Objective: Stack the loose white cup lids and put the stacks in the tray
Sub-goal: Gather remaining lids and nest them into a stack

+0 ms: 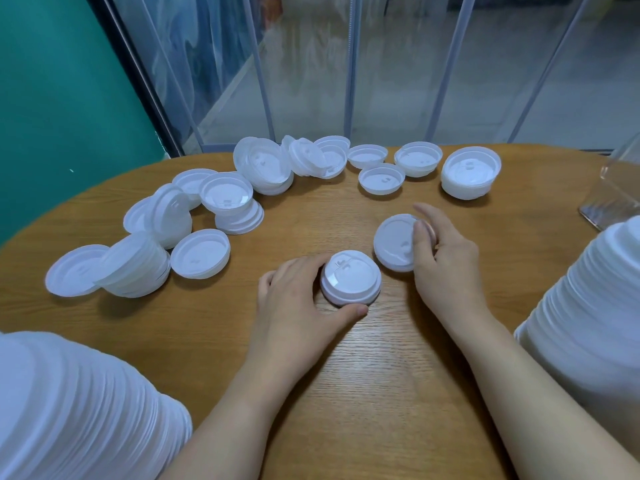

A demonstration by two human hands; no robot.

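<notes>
- Working through the lids [263,168], I judge I'm somewhere in the middle: many white ones lie loose or in short leaning piles across the far side of the bench [214,341], some rim up, some tipped on edge.
- Tall finished stacks [79,410] stand at my near left and near right; I can't tell whether they sit in a tray.
- A clear container [620,188] at the far right edge may be the tray; it is only partly in view.
- My left hand [294,306] has its fingers [304,268] curled round a short stack [351,277] in front of me, thumb at its near side.
- My right hand [446,254] pinches a single lid [394,242], tilted, just beside that stack, forefinger stretched out loose.
- Left to do, as I judge: seat this lid, gather the rest, move the stacks.
</notes>
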